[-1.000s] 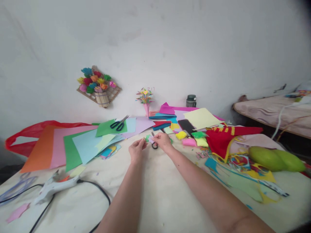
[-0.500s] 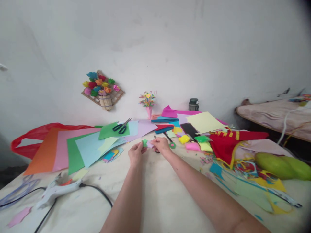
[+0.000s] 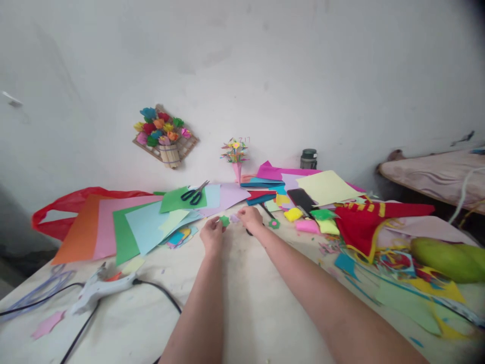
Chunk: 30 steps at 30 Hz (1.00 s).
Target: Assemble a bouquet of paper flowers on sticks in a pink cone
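Between the fingertips of my left hand is a small green paper flower. My right hand, closed in a pinch, holds a pale lilac paper flower just beside it. A narrow gap shows between the two cut-outs. Partly hidden behind my right hand lies a dark-handled pair of scissors. Close to its right, a green flower with a pink centre rests on the table.
Coloured paper sheets spread over the left, with black-handled scissors on top. A white glue gun and its cable lie front left. Clay packets, a phone, red cloth, paper scraps and green fruit fill the right.
The green and lilac flowers, close together before, are now apart, with my right hand a little farther from my left. The whole view has shifted slightly.
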Tool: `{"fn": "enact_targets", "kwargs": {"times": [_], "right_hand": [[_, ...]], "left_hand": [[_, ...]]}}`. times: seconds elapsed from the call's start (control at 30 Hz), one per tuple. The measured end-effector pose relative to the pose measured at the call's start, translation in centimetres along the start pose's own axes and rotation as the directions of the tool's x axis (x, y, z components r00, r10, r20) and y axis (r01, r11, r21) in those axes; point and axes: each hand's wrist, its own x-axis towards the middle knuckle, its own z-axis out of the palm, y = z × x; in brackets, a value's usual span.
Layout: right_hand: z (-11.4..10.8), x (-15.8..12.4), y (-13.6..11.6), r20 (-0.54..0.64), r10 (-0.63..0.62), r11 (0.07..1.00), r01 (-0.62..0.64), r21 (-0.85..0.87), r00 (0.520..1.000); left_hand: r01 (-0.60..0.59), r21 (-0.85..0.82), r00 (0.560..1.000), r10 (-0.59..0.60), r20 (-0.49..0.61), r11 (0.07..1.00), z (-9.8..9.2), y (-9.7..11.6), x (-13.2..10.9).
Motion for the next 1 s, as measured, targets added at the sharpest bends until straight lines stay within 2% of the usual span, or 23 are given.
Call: {"fn": "enact_targets", "kwargs": {"times": [0.13, 0.3, 0.4, 0.5, 0.63, 0.8, 1.0], "right_hand": [[-2.2, 0.3, 0.5, -0.035, -0.019, 0.990, 0.014, -0.143, 0.999], [-7.1, 0.2, 2.5, -0.014, -0.006, 0.952, 0.001, -0.306, 1.000], [-9.6, -0.4, 3.8, 0.035, -0.018, 0.911, 0.031, -0.412, 0.999], [-10.9, -1.1, 4.5, 0.082, 0.000, 0.866, 0.042, -0.499, 0.997], [-10.9, -1.4, 5.1, 0.094, 0.082, 0.816, -0.013, -0.578, 0.992], [-9.5, -1.2, 6.2, 0.087, 0.194, 0.802, -0.107, -0.588, 0.977], [-8.3, -1.3, 6.7, 0.067, 0.189, 0.835, -0.124, -0.537, 0.980]], "left_hand": [[-0.015, 0.169, 1.000, 0.011, 0.025, 0.985, 0.1, -0.1, 0.0], [-0.110, 0.383, 0.994, 0.093, 0.061, 0.917, -0.1, -0.4, 0.3], [-0.156, 0.436, 0.988, 0.143, 0.063, 0.886, -0.1, -0.4, 0.3], [-0.174, 0.451, 0.985, 0.160, 0.069, 0.875, 0.0, -0.5, 0.3], [-0.172, 0.450, 0.985, 0.154, 0.077, 0.876, 0.0, -0.9, 0.7], [-0.168, 0.442, 0.986, 0.151, 0.072, 0.881, -0.1, -0.9, 0.7], [-0.179, 0.506, 0.983, 0.169, 0.066, 0.844, -0.2, 0.1, 0.1]]}}
